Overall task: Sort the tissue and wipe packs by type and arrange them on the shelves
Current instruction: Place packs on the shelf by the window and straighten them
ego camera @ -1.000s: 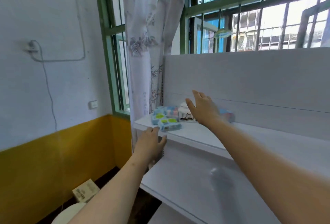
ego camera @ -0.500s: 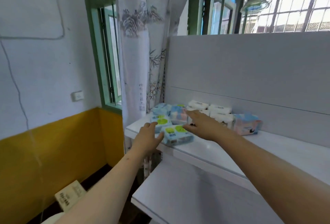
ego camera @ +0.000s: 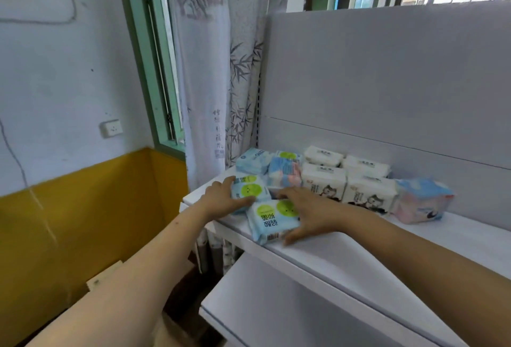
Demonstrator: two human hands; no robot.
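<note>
Four white packs stand in a block of two rows at centre right of the frame. Three blue packs with green dots show at centre. Two pink-and-blue packs show, one at each side of the white block. One plain blue pack lies at the back.

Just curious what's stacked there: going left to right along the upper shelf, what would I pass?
Left hand → green-dot blue pack → right hand → white cartoon pack → pink-and-blue pack.

The right hand hides part of the front wipe pack; its print is blurred.
</note>
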